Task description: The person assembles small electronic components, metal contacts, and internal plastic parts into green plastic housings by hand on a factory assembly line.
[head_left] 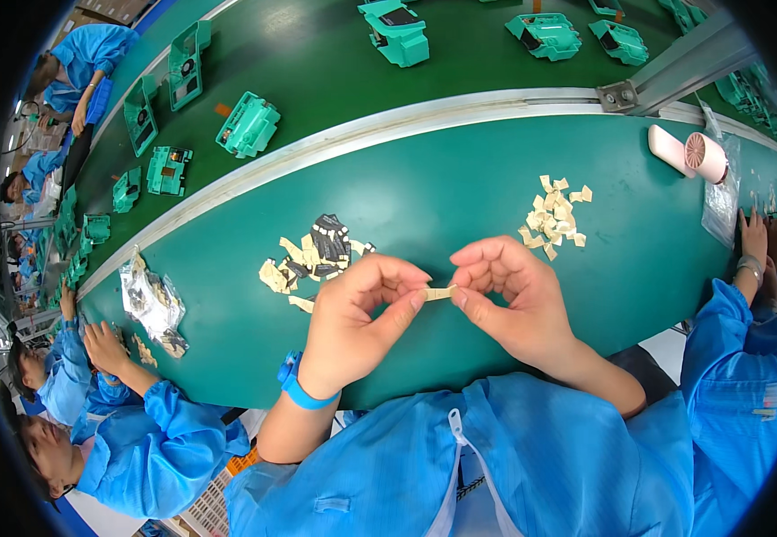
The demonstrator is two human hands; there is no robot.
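A small cream-coloured strip (439, 294) is stretched between my two hands above the green table (424, 358). My left hand (366, 309), with a blue band at its wrist, pinches the strip's left end between thumb and forefinger. At the other end, the thumb and forefinger of my right hand (513, 295) pinch it too. Beyond my left hand lies a loose pile of black and cream pieces (317, 251). Farther right, past my right hand, a second pile holds several small cream pieces (554, 217).
Behind a pale metal rail (460, 106), several turquoise plastic housings (249, 125) stand on a dark green belt. A clear plastic bag (151, 304) lies at left. At far right are a pink handheld fan (706, 157) and a metal post (692, 63). Co-workers in blue sit on both sides.
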